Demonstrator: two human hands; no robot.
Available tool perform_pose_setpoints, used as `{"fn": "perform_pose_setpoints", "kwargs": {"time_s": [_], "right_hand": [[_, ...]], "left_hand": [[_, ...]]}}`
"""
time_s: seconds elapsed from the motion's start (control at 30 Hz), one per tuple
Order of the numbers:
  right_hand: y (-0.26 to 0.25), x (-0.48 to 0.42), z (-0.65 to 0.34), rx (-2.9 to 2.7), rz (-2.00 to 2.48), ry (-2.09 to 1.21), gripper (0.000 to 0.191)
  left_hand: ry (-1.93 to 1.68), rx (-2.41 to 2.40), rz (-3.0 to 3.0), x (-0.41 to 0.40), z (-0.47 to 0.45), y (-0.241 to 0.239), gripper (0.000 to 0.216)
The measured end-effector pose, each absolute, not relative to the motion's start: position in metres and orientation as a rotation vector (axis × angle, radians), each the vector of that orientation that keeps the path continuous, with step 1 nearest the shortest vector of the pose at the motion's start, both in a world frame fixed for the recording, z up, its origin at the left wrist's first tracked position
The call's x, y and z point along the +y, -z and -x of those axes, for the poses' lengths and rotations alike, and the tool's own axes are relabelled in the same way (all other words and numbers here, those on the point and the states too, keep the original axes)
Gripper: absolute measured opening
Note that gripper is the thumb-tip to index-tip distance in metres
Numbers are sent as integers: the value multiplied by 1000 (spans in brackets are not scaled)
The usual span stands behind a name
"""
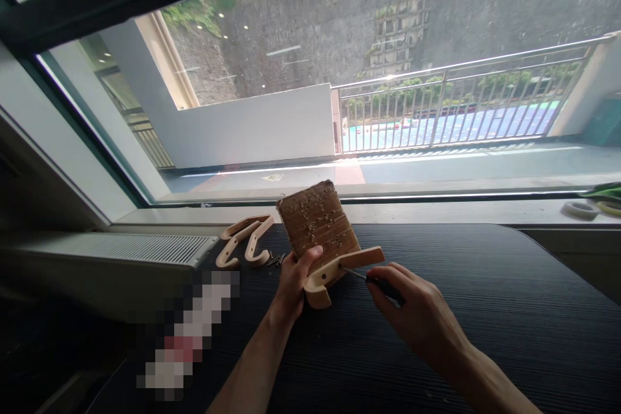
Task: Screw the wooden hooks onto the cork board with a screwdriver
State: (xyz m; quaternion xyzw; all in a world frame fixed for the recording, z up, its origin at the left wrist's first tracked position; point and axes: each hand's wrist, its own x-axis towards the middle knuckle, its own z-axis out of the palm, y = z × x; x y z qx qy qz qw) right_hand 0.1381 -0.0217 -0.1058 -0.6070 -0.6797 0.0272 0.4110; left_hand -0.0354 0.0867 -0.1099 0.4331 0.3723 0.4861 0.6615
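Note:
My left hand (295,278) is closed round the lower left edge of a thick brown board (317,220), its thumb on the front face. Many small holes pit that face, and its corners look worn. Across the board's lower edge lies a pale wooden hook (323,277), its curved end toward me and a hole showing in its flat side. My right hand (412,301) grips a screwdriver (385,288) by its dark handle. The thin shaft points left, and its tip meets the hook near another hole. The fingers behind the board are hidden.
More wooden hooks (257,242) lie on the dark table (460,336) at the left, beside several loose screws (276,260). A vented white unit (145,249) stands left of the table. Tape rolls (579,209) rest on the sill at far right, below a large window.

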Motion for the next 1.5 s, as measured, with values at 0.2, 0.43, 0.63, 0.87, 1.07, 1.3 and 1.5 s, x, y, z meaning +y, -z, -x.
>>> {"fn": "perform_pose_setpoints", "kwargs": {"time_s": [0.2, 0.43, 0.63, 0.87, 1.07, 1.3, 1.5], "right_hand": [[109, -21, -140, -1694, 1521, -82, 14], [108, -22, -135, -1585, 1637, -175, 18], [115, -21, -130, -1725, 1698, -112, 22], [119, -21, -133, -1883, 1659, 146, 24], [125, -19, -135, -1768, 1634, 47, 22], [126, -21, -127, -1881, 1613, 154, 27], [120, -17, -129, -1576, 1631, -373, 23]], "left_hand": [[-1110, 864, -1037, 85, 35, 109, 35], [-1127, 900, -1160, 82, 32, 111, 35], [-1151, 935, -1205, 82, 32, 111, 33], [-1156, 929, -1201, 80, 32, 110, 30], [-1150, 909, -1185, 80, 31, 109, 31], [-1156, 904, -1153, 81, 32, 111, 33], [-1165, 900, -1196, 78, 33, 107, 32]]}}
